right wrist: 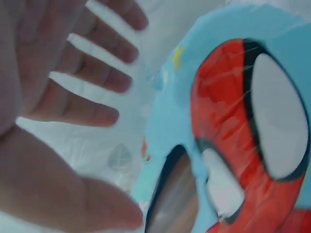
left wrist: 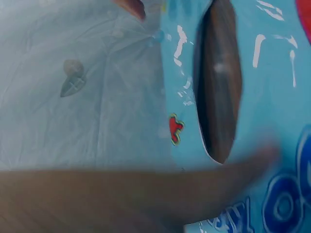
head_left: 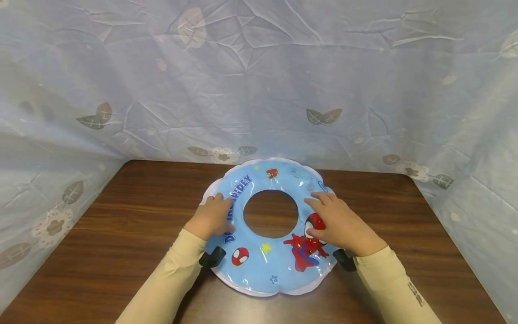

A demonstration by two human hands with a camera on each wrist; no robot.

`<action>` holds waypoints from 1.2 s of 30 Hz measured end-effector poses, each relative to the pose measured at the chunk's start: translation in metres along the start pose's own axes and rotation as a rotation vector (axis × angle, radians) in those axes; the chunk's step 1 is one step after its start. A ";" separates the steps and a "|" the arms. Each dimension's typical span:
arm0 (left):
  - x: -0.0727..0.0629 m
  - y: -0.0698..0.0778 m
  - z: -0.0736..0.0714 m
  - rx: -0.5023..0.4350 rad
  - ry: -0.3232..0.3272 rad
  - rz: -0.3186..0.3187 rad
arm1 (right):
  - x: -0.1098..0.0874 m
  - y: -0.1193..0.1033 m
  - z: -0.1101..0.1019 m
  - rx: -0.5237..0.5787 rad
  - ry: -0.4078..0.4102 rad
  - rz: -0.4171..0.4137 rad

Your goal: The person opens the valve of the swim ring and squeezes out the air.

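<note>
A light-blue inflatable swim ring [head_left: 279, 280] with a pale scalloped rim lies on the table, printed with blue lettering and a red Spidey figure [head_left: 303, 252]. My left hand [head_left: 208, 218] is over the ring's left side, by the lettering. Its thumb stretches across the ring [left wrist: 262, 77] in the left wrist view, where the hand is blurred. Over the right side, beside the red figure, is my right hand [head_left: 344, 222]. Spread fingers [right wrist: 97, 109] and an extended thumb show in the right wrist view, a little apart from the ring. Whether the left hand touches the ring I cannot tell.
The dark wood-grain table [head_left: 121, 216] has rounded back corners. A pale curtain [head_left: 259, 90] printed with leaves and flowers hangs behind it and on both sides. Black wrist mounts [head_left: 212, 257] sit by both sleeves, close over the ring's edges.
</note>
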State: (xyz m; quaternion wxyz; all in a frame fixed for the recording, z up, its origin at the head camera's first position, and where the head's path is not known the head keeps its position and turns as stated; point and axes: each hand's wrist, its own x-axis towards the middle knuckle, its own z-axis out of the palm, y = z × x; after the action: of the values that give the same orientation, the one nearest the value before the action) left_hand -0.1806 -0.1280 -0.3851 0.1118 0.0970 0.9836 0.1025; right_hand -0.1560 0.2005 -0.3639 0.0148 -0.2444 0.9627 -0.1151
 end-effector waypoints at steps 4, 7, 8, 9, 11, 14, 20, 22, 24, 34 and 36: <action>-0.002 0.005 0.000 -0.039 -0.133 -0.004 | 0.000 0.008 0.005 0.050 -0.084 0.047; -0.003 0.006 0.002 -0.053 -0.181 -0.018 | 0.001 0.013 0.008 0.102 -0.156 0.089; -0.003 0.006 0.003 -0.054 -0.186 -0.020 | 0.001 0.014 0.009 0.111 -0.169 0.098; -0.002 0.007 0.004 -0.057 -0.187 -0.023 | 0.002 0.015 0.010 0.117 -0.182 0.105; -0.002 0.007 0.005 -0.066 -0.186 -0.027 | 0.002 0.017 0.011 0.121 -0.200 0.115; -0.002 0.007 0.006 -0.073 -0.177 -0.025 | 0.002 0.019 0.014 0.133 -0.231 0.131; -0.003 0.008 0.006 -0.052 -0.176 -0.011 | 0.002 0.020 0.018 0.170 -0.287 0.171; -0.004 0.009 0.005 -0.044 -0.177 -0.008 | 0.001 0.021 0.019 0.183 -0.299 0.182; -0.004 0.010 0.004 -0.038 -0.175 -0.005 | 0.001 0.022 0.020 0.194 -0.310 0.194; -0.001 0.013 0.009 0.006 -0.142 0.008 | 0.003 0.023 0.028 0.231 -0.325 0.198; -0.002 0.015 0.008 0.014 -0.125 0.010 | 0.003 0.021 0.027 0.192 -0.315 0.186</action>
State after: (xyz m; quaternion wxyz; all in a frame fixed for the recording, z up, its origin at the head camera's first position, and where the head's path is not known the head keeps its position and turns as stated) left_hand -0.1740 -0.1130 -0.3890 0.1718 0.1088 0.9750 0.0899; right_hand -0.1661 0.2112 -0.3949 0.1989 -0.1668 0.9515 -0.1649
